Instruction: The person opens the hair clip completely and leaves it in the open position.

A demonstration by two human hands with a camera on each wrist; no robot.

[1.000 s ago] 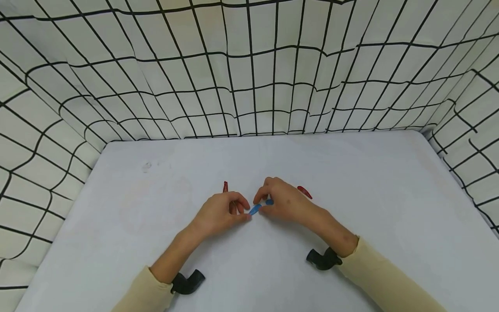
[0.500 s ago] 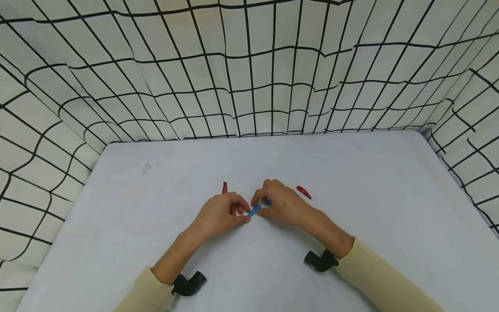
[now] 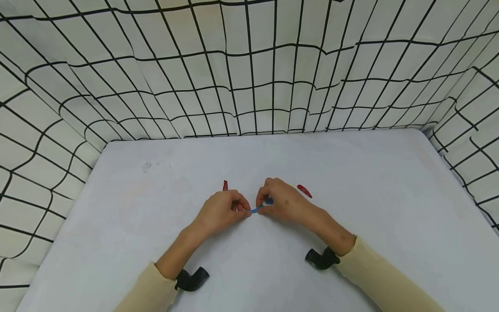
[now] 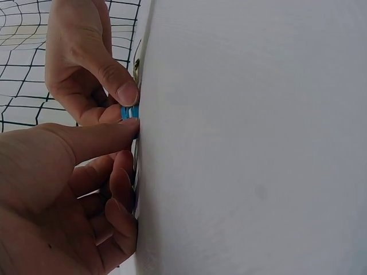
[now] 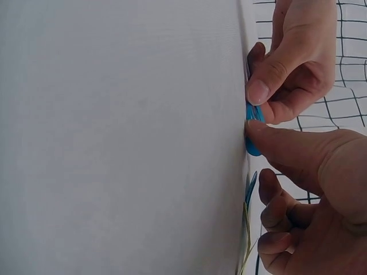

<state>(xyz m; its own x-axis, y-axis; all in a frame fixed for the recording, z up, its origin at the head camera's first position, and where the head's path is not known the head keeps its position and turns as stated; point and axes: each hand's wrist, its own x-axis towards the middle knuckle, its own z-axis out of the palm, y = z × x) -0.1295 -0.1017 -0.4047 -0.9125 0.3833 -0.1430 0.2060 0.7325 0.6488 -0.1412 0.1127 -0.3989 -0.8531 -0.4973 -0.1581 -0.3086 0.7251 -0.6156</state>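
Note:
A small blue snap hair clip [image 3: 255,209] spans the gap between my two hands. My left hand [image 3: 221,213] pinches its left end between thumb and fingertip, its other fingers loosely curled. At the other end, the thumb and index finger of my right hand [image 3: 286,201] pinch it. The right wrist view shows the clip [image 5: 253,148] with a slot along its middle, close over the white tabletop. Another blue clip [image 3: 269,201] lies on the table, partly hidden under the right hand's fingers.
A red hair clip [image 3: 225,186] lies just beyond the left hand, partly covered by it. Another red clip [image 3: 304,190] rests beyond the right hand, with a tiny yellow item [image 3: 292,186] beside it. Black grid netting [image 3: 253,91] surrounds the white table [image 3: 249,160].
My left thumb and fingertip have closed together on the blue clip's end. The clip has turned and now shows as a thinner strip. The right hand has barely moved.

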